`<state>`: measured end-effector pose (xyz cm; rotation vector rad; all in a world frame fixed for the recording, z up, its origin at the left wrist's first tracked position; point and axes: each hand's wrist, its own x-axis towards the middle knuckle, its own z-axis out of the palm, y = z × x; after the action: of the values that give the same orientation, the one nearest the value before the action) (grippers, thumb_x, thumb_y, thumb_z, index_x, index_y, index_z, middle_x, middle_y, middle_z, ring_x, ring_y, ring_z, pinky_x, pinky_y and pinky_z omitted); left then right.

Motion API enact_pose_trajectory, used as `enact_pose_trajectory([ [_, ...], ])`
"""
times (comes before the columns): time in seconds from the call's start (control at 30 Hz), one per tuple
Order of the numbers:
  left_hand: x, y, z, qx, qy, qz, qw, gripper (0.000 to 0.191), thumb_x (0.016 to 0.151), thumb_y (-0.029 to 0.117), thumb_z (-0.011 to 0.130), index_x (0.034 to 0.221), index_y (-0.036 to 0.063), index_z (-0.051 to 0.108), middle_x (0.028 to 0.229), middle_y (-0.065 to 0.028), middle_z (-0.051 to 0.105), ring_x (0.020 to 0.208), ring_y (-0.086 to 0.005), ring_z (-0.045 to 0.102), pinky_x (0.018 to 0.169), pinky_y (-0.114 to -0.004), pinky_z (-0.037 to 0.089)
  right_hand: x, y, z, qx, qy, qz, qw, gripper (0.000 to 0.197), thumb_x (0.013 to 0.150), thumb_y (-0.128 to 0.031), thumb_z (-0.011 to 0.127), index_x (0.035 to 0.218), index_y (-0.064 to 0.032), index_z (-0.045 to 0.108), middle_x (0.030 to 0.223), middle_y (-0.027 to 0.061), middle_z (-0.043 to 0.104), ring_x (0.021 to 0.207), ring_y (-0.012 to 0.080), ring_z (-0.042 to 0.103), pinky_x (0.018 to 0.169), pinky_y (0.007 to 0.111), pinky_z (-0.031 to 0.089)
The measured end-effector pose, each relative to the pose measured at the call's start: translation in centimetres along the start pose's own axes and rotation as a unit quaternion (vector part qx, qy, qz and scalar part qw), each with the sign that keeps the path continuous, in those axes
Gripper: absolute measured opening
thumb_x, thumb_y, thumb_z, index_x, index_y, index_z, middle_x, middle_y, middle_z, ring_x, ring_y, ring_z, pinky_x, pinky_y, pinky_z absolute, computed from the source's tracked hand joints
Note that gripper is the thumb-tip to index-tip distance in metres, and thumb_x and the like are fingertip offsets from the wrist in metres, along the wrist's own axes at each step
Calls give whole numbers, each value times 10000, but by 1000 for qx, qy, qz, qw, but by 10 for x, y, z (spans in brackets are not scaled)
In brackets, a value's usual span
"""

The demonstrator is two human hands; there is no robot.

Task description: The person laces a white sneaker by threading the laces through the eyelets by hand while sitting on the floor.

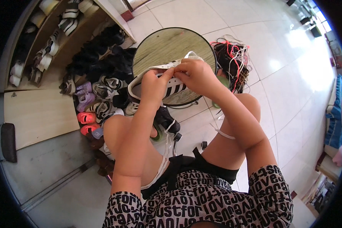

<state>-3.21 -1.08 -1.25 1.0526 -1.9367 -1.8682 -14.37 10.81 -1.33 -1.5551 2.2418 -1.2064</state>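
Note:
A white sneaker point(173, 89) with black side stripes lies across a round wood-topped stool point(162, 42) before me. My left hand point(155, 85) grips its upper near the opening, thumb at the eyelet edge. Close against that thumb, my right hand point(195, 72) pinches at the same edge with thumb and forefinger. Whether a lace end is also between the fingertips is too small to tell. Past my right hand, a white loop point(191, 52) rises from the sneaker's far end. White shoelaces point(161, 171) hang over my left thigh, and another lace point(226, 136) crosses the right thigh.
Beyond the stool at right hangs a bundle of mixed shoelaces point(236, 61). To the left, many shoes crowd the floor, among them orange shoes point(86, 117) and purple shoes point(85, 99). A shoe rack point(65, 47) stands behind them. Black casters point(204, 145) show beneath me.

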Motion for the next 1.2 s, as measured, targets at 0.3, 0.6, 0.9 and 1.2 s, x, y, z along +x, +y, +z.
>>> enact_pose_trajectory([
  [0.3, 6, -4, 3, 57, 16, -1, 998, 290, 837, 229, 668, 942, -41, 678, 891, -78, 686, 793, -149, 608, 745, -282, 462, 0, 7, -32, 66, 9, 90, 994, 137, 781, -71, 679, 913, -39, 700, 793, 102, 657, 661, 182, 634, 621, 287, 502],
  [0.6, -1, 0, 4, -86, -10, -37, 996, 222, 866, 205, 636, 956, 2, 647, 910, -36, 642, 824, -115, 562, 769, -260, 433, -11, 4, -22, -68, -5, -3, 998, 87, 793, -139, 660, 869, -99, 656, 741, 81, 640, 652, 289, 627, 574, 375, 493],
  [0.9, 1, 1, 8, -92, 24, -15, 995, 202, 831, 152, 677, 928, -22, 644, 892, -49, 648, 781, -109, 569, 749, -246, 449, -18, 8, -27, -27, 16, -22, 999, 87, 759, -100, 698, 843, -80, 693, 743, 77, 637, 646, 256, 627, 570, 345, 494],
  [1.2, -1, 3, 8, -183, 30, -31, 982, 259, 897, 208, 660, 995, -31, 647, 968, -46, 649, 890, -108, 567, 830, -233, 422, -22, 3, -16, 105, 43, 71, 991, 90, 772, -128, 683, 849, -92, 712, 777, 87, 661, 674, 261, 651, 605, 351, 508],
])
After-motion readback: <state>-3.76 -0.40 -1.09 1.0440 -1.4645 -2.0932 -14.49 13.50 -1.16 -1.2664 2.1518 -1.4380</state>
